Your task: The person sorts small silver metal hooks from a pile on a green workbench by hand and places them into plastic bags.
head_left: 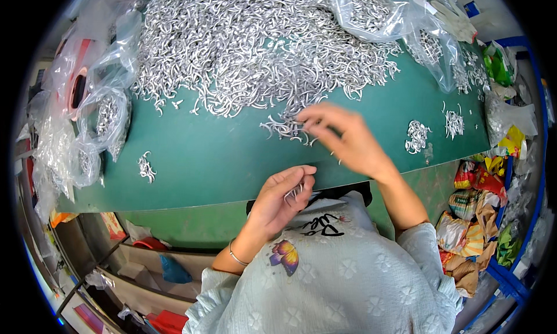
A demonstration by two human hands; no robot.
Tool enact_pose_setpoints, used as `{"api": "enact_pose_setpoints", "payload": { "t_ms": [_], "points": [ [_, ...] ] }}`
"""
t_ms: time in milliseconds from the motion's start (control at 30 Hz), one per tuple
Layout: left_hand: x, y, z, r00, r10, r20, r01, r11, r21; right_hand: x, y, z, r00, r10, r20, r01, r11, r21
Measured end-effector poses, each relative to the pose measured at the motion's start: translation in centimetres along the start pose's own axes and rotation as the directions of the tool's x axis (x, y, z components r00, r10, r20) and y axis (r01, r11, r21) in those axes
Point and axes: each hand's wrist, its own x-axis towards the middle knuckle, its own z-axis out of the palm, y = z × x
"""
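Note:
My left hand (286,193) is closed at the table's front edge, with small curved silver metal pieces (294,192) showing between its fingers and palm. Over a small loose cluster of the same curved pieces (285,128), my right hand (343,138) is smeared by motion. Its fingers reach toward that cluster, and whether they pinch a piece I cannot make out. Behind both hands spreads a large heap of these silver pieces (232,49), whose front edge runs into the cluster.
The green table (191,171) carries small piles at left (146,167) and right (416,136). Clear plastic bags with metal pieces stand at the left (110,116) and back right (371,12). A blue-framed rack (510,276) with colourful packages is at right; an open shelf (130,264) sits below left.

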Motion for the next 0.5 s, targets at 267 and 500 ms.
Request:
{"api": "enact_pose_setpoints", "payload": {
  "t_ms": [267,500],
  "points": [
    [-1.5,0.2,-0.6,0.999,-0.008,-0.037,0.006,0.999,-0.054,0.5,1.2,4.6,0.982,-0.181,-0.051,0.115,0.792,-0.599],
    [-2.6,0.0,-2.0,0.999,0.035,0.013,-0.033,0.994,-0.104,2.9,0.4,6.2,0.998,0.037,-0.043,-0.026,0.972,0.234]
  ]
}}
